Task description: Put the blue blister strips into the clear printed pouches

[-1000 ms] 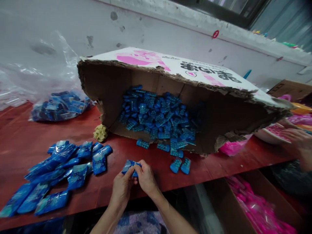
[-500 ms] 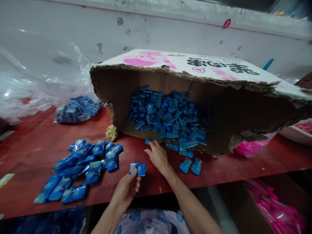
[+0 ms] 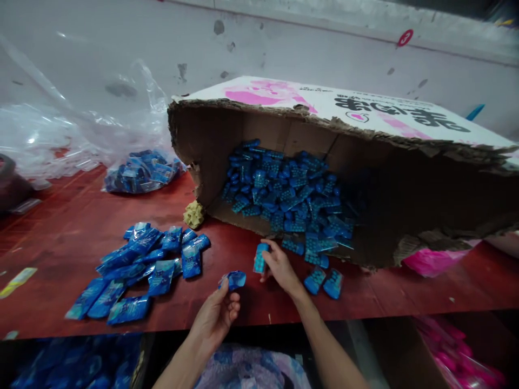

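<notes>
My left hand (image 3: 215, 314) pinches a small shiny blue printed packet (image 3: 235, 280) between thumb and fingers, just above the red table (image 3: 239, 313). In my right hand (image 3: 280, 268) is a small blue dotted piece in clear wrap (image 3: 260, 258), held upright by the fingertips near the box's front lip. Similar dotted pieces (image 3: 279, 189) lie heaped inside a torn cardboard box (image 3: 194, 129) lying on its side. Two more loose pieces (image 3: 315, 280) rest right of my right hand. Left of my hands lies a pile of blue printed packets (image 3: 160, 276).
A clear plastic bag of blue packets (image 3: 141, 172) stands at the back left. A crumpled yellowish lump (image 3: 193, 214) sits by the box's corner. Below the table are blue packets (image 3: 81, 364) at left and pink items (image 3: 450, 346) at right. A wall (image 3: 121, 43) rises behind.
My right hand has drawn a dotted piece from the box's front lip back toward my left hand. The packet in my left hand has tilted and looks bent. The view has shifted slightly left.
</notes>
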A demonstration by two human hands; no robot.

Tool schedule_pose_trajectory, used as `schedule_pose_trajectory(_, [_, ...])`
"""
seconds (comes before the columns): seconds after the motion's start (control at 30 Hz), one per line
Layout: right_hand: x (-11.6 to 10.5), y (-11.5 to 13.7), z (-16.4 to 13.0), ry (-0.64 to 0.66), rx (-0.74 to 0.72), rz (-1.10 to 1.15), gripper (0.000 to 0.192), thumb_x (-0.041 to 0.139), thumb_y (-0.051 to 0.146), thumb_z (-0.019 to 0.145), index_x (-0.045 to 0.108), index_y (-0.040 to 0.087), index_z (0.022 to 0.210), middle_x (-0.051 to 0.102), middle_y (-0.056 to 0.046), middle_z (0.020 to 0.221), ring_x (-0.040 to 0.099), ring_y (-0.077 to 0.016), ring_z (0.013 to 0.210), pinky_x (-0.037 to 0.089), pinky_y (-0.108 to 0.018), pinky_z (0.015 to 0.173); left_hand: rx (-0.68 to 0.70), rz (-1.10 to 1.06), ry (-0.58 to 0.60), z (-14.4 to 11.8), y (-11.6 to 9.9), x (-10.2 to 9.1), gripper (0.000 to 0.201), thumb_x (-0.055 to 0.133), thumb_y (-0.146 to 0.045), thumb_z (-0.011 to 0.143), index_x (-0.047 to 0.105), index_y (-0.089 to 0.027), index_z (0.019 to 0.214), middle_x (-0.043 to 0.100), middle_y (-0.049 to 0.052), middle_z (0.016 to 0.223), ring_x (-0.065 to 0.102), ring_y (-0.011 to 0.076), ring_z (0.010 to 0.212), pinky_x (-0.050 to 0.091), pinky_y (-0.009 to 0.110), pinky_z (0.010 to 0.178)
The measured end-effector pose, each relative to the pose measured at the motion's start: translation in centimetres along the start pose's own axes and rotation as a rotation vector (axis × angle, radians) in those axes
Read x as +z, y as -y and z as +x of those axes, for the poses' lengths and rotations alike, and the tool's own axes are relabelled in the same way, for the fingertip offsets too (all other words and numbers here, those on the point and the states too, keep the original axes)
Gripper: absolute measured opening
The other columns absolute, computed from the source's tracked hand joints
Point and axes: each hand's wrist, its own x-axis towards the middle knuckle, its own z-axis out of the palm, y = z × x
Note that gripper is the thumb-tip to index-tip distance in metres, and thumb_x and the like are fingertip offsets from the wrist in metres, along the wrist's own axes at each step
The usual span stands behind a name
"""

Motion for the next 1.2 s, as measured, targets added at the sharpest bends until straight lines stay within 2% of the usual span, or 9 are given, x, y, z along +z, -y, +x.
schedule_pose_trajectory(0.07, [-0.3, -0.3, -1.4, 0.062, 0.035, 0.339, 0.033, 0.03, 0.031, 0.087, 0.028, 0.022, 0.119, 0.061, 0.0, 0.077, 0.061, -0.013, 0.052, 0.052, -0.027, 0.045, 0.012, 0.01, -0.01, 0.1, 0.1, 0.2, 0.011, 0.055, -0.025, 0.079, 0.054, -0.016, 0.073, 0.059, 0.0, 0.047, 0.052, 0.0078, 0.036, 0.041, 0.015, 0.035])
schedule_pose_trajectory(0.13, [-0.3, -0.3, -2.6, 0.125, 0.065, 0.725, 0.034, 0.041, 0.033, 0.083, 0.03, 0.024, 0.114, 0.06, 0.0, 0.082, 0.061, -0.0122, 0.053, 0.052, -0.024, 0.042, 0.035, 0.029, -0.003, 0.2, 0.3, 0.3, 0.013, 0.055, -0.026, 0.078, 0.054, -0.015, 0.071, 0.059, 0.001, 0.047, 0.053, 0.0081, 0.036, 0.041, 0.015, 0.034])
schedule_pose_trajectory(0.17, [-0.2, -0.2, -3.0, 0.147, 0.075, 0.864, 0.035, 0.047, 0.033, 0.081, 0.032, 0.024, 0.112, 0.06, 0.0, 0.083, 0.062, -0.0119, 0.054, 0.052, -0.024, 0.041, 0.046, 0.04, 0.006, 0.2, 0.4, 0.4, 0.014, 0.056, -0.026, 0.078, 0.054, -0.015, 0.07, 0.059, 0.001, 0.047, 0.052, 0.0083, 0.036, 0.04, 0.015, 0.034])
schedule_pose_trajectory(0.23, [0.1, 0.1, -3.5, 0.163, 0.083, 0.975, 0.036, 0.055, 0.032, 0.077, 0.036, 0.024, 0.108, 0.059, 0.0, 0.085, 0.062, -0.0113, 0.055, 0.051, -0.022, 0.041, 0.07, 0.059, 0.027, 0.2, 0.6, 0.4, 0.015, 0.058, -0.027, 0.076, 0.054, -0.014, 0.069, 0.059, 0.001, 0.046, 0.052, 0.0085, 0.036, 0.039, 0.015, 0.033])
schedule_pose_trajectory(0.57, [1.2, 0.2, -4.3, 0.043, 0.023, 0.961, 0.037, 0.064, 0.022, 0.071, 0.043, 0.025, 0.101, 0.055, 0.003, 0.085, 0.06, -0.0106, 0.065, 0.054, -0.023, 0.051, 0.237, 0.092, 0.108, -0.2, 0.8, -0.4, 0.033, 0.074, -0.039, 0.055, 0.058, -0.013, 0.069, 0.061, 0.001, 0.046, 0.056, 0.0112, 0.041, 0.041, 0.018, 0.038])
schedule_pose_trajectory(0.87, [1.4, 1.0, -5.3, -0.034, 0.011, 0.875, 0.036, 0.064, 0.021, 0.071, 0.043, 0.025, 0.1, 0.056, 0.003, 0.083, 0.061, -0.0111, 0.065, 0.054, -0.023, 0.052, 0.389, 0.131, 0.085, 0.0, 0.5, -0.9, 0.033, 0.073, -0.041, 0.055, 0.061, -0.013, 0.067, 0.062, 0.001, 0.047, 0.057, 0.0133, 0.044, 0.045, 0.023, 0.043])
schedule_pose_trajectory(1.2, [1.9, 1.5, -6.0, -0.127, 0.033, 0.865, 0.036, 0.064, 0.021, 0.07, 0.043, 0.025, 0.099, 0.057, 0.003, 0.081, 0.062, -0.0127, 0.067, 0.055, -0.024, 0.053, 0.405, 0.117, 0.118, -0.1, 0.4, -0.9, 0.031, 0.072, -0.04, 0.058, 0.061, -0.013, 0.067, 0.063, 0.002, 0.048, 0.058, 0.0132, 0.045, 0.048, 0.024, 0.044])
